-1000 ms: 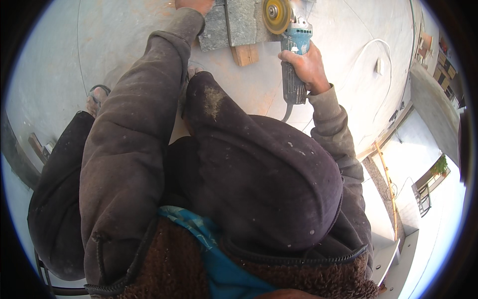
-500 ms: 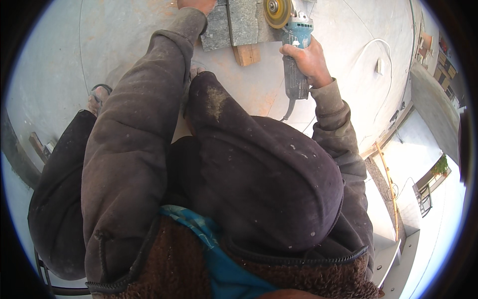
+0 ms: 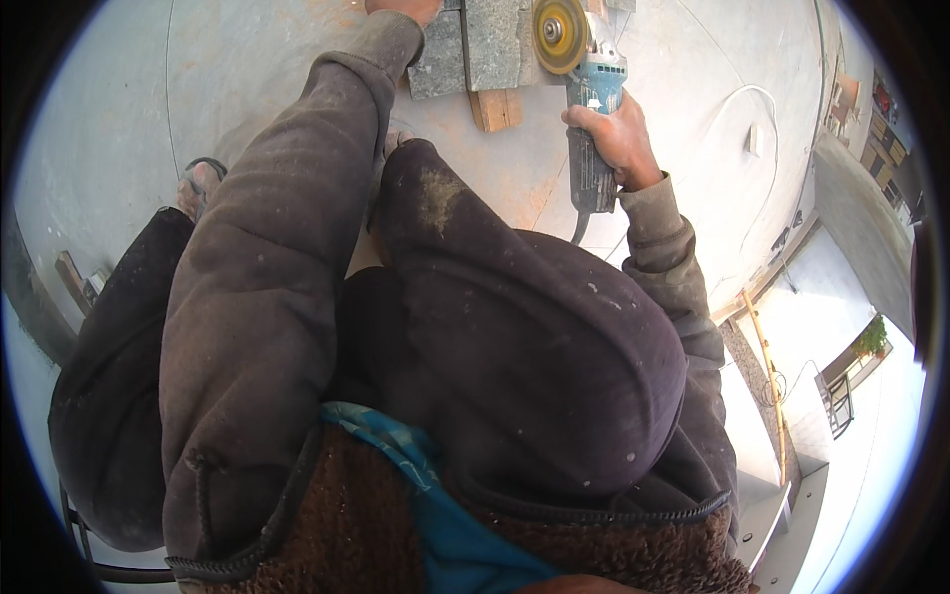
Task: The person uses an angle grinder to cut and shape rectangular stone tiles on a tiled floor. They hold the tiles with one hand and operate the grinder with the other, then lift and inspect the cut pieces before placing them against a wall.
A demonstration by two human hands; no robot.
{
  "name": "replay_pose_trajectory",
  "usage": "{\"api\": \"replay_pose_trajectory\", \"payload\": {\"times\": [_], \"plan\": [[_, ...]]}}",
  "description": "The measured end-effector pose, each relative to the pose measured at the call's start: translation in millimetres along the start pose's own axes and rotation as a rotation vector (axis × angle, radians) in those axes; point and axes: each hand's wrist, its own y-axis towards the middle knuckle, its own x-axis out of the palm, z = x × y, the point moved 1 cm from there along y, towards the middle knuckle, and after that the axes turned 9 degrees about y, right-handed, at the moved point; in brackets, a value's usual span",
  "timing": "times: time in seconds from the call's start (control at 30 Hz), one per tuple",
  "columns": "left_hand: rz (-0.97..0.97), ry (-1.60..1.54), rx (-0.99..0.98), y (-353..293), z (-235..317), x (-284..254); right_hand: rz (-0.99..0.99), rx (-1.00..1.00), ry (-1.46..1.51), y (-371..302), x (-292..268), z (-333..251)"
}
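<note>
My right hand point(image 3: 625, 139) is wrapped round the dark rear body of a teal angle grinder point(image 3: 592, 158). A yellowish round disc point(image 3: 557, 38) is fitted at its far end, beside the right edge of the stone. Two grey stone slabs point(image 3: 492, 49) lie side by side, with a narrow gap between them. Under their near edge a wooden block point(image 3: 495, 109) sticks out. At the top rim, my left hand point(image 3: 408, 10) is by the left slab; its fingers are out of the picture, so its grip is hidden.
My bent knees point(image 3: 554, 346) and a sandalled foot point(image 3: 203, 178) are close to the work. A white cable point(image 3: 767, 94) curves across the pale, dusty floor on the right. Farther right are a bamboo pole point(image 3: 767, 366) and a low wall. Wood scraps point(image 3: 74, 279) lie at the left.
The grinder and my right hand appear slightly lower and farther right in the picture. The slabs and my left arm have shifted the same way, mostly with the view. The right-hand grip is unchanged.
</note>
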Motion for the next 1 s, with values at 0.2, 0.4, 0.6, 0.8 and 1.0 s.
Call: {"api": "replay_pose_trajectory", "payload": {"times": [0.2,0.4,0.6,0.8,1.0], "plan": [[0.011,0.045,0.025,-3,-1,1,-0.005,0.026,0.007,-7,-1,3],[0.028,0.086,0.038,-7,-5,1,-0.028,0.043,0.038,-12,0,5],[0.039,0.108,0.06,-8,-6,4,-0.013,0.072,0.029,-19,0,10],[0.044,0.128,0.072,-10,-6,6,-0.024,0.078,0.015,-28,1,9],[0.047,0.143,0.085,-11,-6,8,0.01,0.12,0.009,-35,2,14]]}}
